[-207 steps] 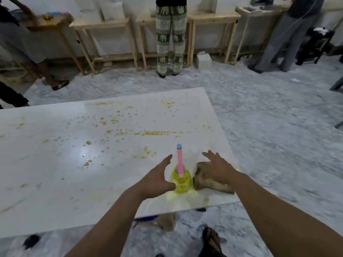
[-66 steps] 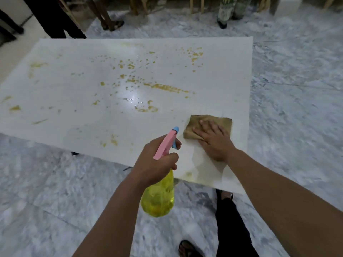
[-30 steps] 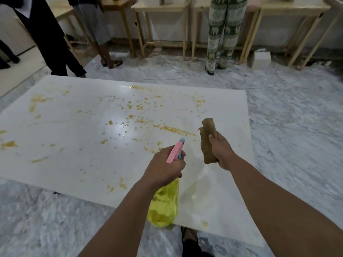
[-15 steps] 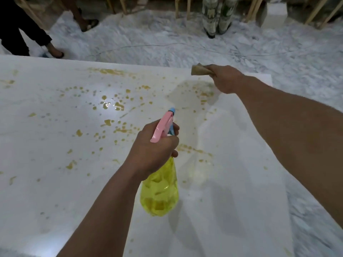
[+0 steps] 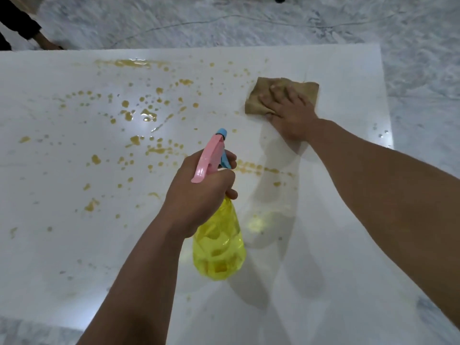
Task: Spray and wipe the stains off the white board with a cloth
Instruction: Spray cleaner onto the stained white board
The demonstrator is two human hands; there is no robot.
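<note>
The yellow spray bottle (image 5: 219, 245) is held nearest the viewer, above the white board (image 5: 74, 245), by the left hand (image 5: 199, 192). Its neck is gripped with curled fingers, and one finger is laid on the blue trigger under the pink spray head (image 5: 211, 155). The nozzle is directed away from the wrist, toward the orange-brown stains (image 5: 139, 113) beyond the knuckles. The bottle is thin, translucent plastic, partly filled, and is judged light. It is best taken at the neck, where the trigger stays within reach; a wet body is likely to be slippery.

Farther out, to the right of the spray head, the brown cloth (image 5: 281, 95) is pressed flat against the board by the right hand (image 5: 288, 113). The fingers are spread and nearly straight across it; nothing is pinched. The cloth is soft and limp, so it is judged to bunch under a sideways push unless broad palm pressure is applied. Stains are scattered to the left of the cloth; most are not yet wiped.
</note>
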